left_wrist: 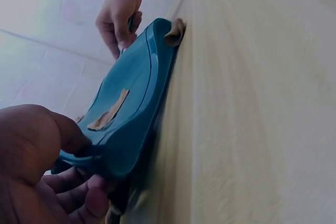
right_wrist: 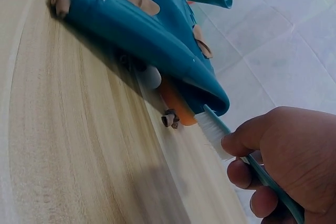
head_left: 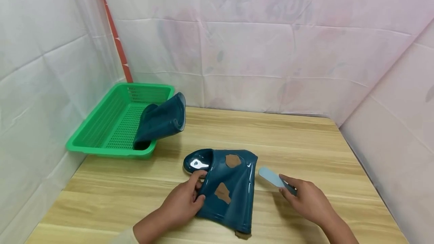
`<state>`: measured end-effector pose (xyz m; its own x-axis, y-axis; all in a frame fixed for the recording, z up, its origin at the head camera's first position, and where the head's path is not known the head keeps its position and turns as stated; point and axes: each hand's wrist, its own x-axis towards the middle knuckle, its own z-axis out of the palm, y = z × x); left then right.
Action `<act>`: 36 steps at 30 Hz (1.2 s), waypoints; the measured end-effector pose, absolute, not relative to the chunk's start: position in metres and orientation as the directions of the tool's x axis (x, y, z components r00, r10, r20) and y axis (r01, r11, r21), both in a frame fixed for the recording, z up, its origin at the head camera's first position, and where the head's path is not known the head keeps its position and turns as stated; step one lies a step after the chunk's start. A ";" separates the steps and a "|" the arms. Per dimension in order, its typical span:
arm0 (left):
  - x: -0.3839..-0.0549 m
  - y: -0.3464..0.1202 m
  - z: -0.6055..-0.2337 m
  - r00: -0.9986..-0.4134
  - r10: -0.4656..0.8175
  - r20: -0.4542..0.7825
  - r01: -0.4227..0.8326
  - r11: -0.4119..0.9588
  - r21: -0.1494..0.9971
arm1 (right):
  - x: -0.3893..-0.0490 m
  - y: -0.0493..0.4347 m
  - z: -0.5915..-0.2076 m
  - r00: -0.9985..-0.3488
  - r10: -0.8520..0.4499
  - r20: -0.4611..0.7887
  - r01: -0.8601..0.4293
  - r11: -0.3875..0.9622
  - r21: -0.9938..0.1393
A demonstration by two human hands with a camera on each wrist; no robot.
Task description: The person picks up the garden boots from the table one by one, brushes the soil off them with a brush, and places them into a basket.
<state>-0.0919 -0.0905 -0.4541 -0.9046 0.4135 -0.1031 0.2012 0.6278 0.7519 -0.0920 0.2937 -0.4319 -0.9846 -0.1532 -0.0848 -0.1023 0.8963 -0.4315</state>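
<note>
While the left hand (head_left: 183,202) pinches the side of a blue-green boot (head_left: 239,187) lying toward the near edge of the worktop (head_left: 288,134), with brown patches (head_left: 233,160) on it, the right hand (head_left: 310,202) is clamped on a brush (head_left: 271,177) just beside the boot, on the side facing the worktop's right edge. At the far left corner sits a green basket (head_left: 77,140), a second boot (head_left: 164,118) leaning out over its rim.

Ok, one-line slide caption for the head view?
Left hand grips a teal boot with brown patches; right hand holds a brush beside it.
</note>
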 end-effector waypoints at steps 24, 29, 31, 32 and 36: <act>-0.134 -0.112 -0.459 -0.967 0.253 0.033 0.216 0.743 0.633 | -0.086 0.296 -0.436 -0.985 -0.132 -0.113 -0.065 0.883 -0.464; -0.144 -0.114 -0.462 -0.962 0.246 0.121 0.271 0.788 0.553 | -0.085 0.296 -0.437 -0.985 -0.125 -0.118 -0.057 0.883 -0.466; -0.148 -0.115 -0.463 -0.959 0.238 0.153 0.283 0.809 0.515 | -0.085 0.296 -0.438 -0.986 -0.124 -0.112 -0.059 0.885 -0.461; -0.150 -0.115 -0.464 -0.959 0.232 0.164 0.284 0.818 0.500 | -0.085 0.296 -0.439 -0.986 -0.124 -0.107 -0.062 0.886 -0.459; -0.155 -0.115 -0.466 -0.959 0.200 0.202 0.274 0.843 0.464 | -0.084 0.296 -0.441 -0.988 -0.126 -0.091 -0.071 0.885 -0.460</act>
<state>-0.1553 -0.1154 -0.4662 -0.9587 0.2004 0.2018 0.2737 0.8427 0.4635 -0.0840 0.2961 -0.4405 -0.9879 -0.1258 -0.0906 -0.0706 0.8853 -0.4596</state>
